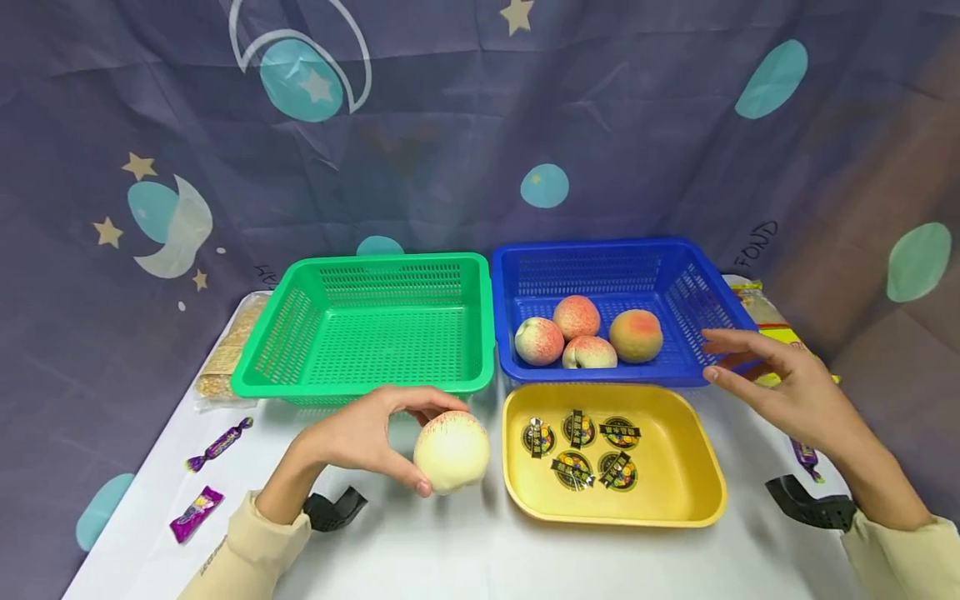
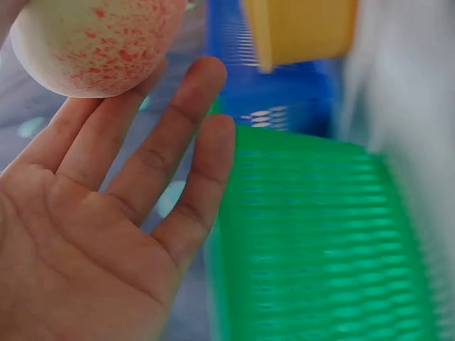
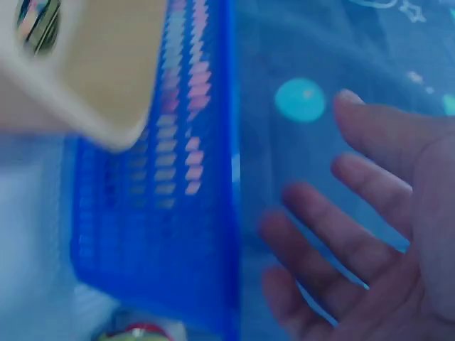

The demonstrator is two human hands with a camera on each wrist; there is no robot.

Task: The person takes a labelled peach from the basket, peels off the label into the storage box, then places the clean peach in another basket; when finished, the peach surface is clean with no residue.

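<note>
A pale, round peach with red speckles [image 1: 452, 451] was held by the left hand [image 1: 367, 433], thumb and fingertips curled around it, just above the white desk [image 1: 465, 550] in front of the empty green perforated plastic basket [image 1: 375, 329]. The right hand [image 1: 780, 379] was kept released, fingers spread, beside the blue perforated plastic basket [image 1: 675, 275], where four similar peaches [image 1: 588, 337] were gathered. Round wrapped sweets [image 1: 581, 446] lay in the yellow plastic tray [image 1: 675, 483].

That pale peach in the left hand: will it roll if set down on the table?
Probably. The peach looks round with no flat base, so it may roll on the smooth white table. The left hand holds it mostly with thumb and fingertips, suggesting it is light. Its skin looks smooth, perhaps slippery.
</note>
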